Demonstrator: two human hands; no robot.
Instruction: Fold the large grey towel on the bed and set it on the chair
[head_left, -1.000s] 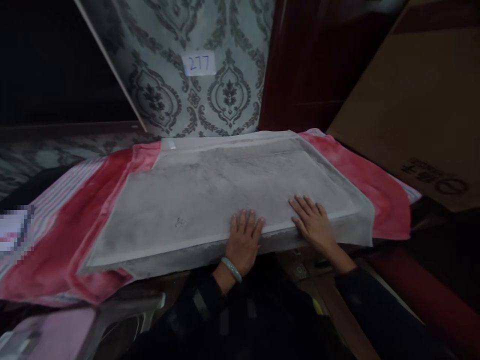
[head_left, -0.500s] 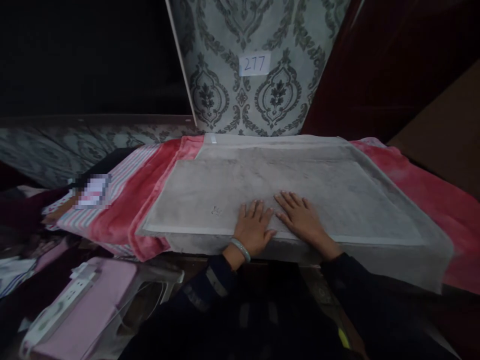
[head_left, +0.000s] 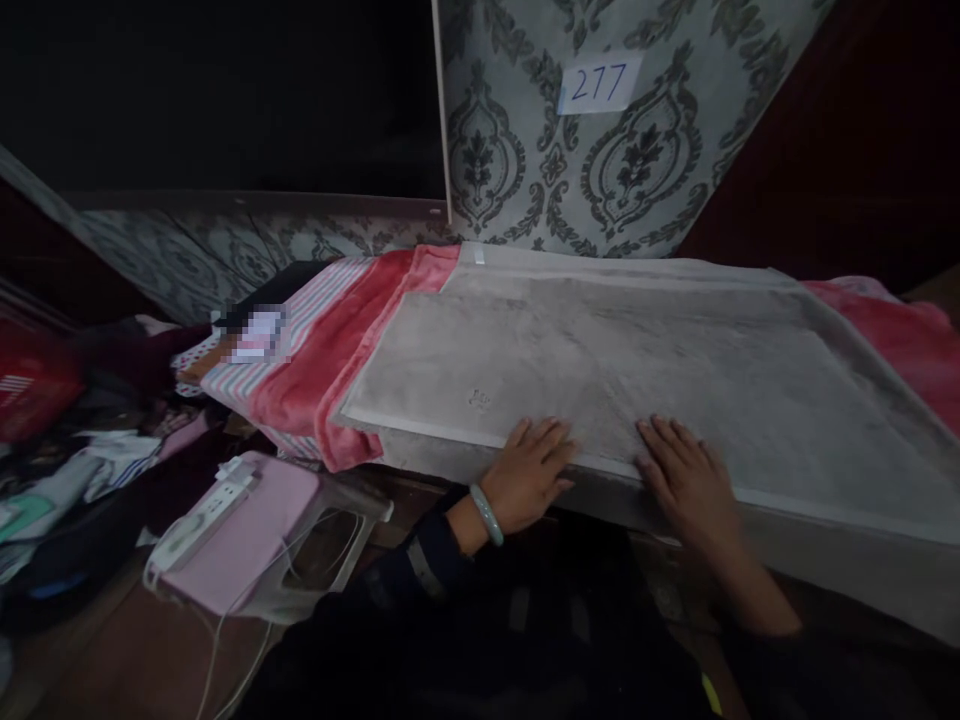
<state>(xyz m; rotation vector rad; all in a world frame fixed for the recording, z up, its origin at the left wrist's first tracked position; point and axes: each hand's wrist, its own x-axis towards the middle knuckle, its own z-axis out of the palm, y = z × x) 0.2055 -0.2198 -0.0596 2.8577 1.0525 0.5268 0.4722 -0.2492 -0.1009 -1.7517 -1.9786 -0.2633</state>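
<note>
A grey plush cloth (head_left: 570, 350), folded into a broad rectangle with pale edging, lies flat over a low surface. My left hand (head_left: 525, 475), with a pale green bangle (head_left: 487, 513) on the wrist, rests on the cloth's front edge, fingers spread. To its right, my right hand (head_left: 690, 480) lies on the same edge with its fingers stretched out, a little blurred. A gap of cloth separates the two hands. Under the grey cloth, a red plush blanket (head_left: 330, 365) with a striped border shows at the left and again at the right.
A pink stool (head_left: 277, 520) bearing a white power strip (head_left: 206, 515) with cables stands at the lower left. Clothes (head_left: 112, 460) are piled beyond it. A dark television (head_left: 225, 100) and a paper marked 277 (head_left: 600, 82) are behind the cloth.
My view has turned left and downward. My hands have moved apart, the right one sliding rightward along the cloth, and both sit nearer its front edge.
</note>
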